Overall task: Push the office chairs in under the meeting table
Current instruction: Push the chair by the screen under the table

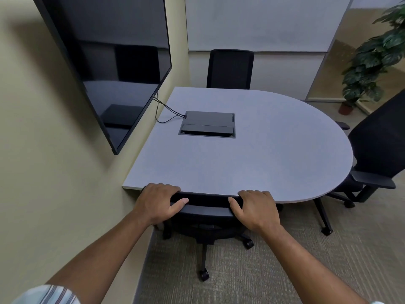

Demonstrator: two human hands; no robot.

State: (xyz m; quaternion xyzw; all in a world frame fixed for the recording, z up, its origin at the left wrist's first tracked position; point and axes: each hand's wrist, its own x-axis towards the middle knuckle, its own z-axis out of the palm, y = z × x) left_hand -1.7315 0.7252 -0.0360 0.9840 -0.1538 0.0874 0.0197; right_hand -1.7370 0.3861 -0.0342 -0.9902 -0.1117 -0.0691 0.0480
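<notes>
A grey meeting table [274, 154] with a rounded right end stands against the left wall. Directly below me a black office chair [206, 210] sits with its backrest top touching the table's near edge. My left hand [158, 202] and my right hand [255, 209] both grip the top of that backrest. A second black chair [230, 69] is tucked at the far side, only its backrest showing. A third black chair [377, 145] stands at the rounded right end, its armrest and legs outside the table edge.
A large dark screen [109, 62] hangs on the left wall, with cables running to a black cable box [208, 125] set in the tabletop. A potted plant [368, 62] stands at the back right. Carpet floor [274, 270] lies on the right.
</notes>
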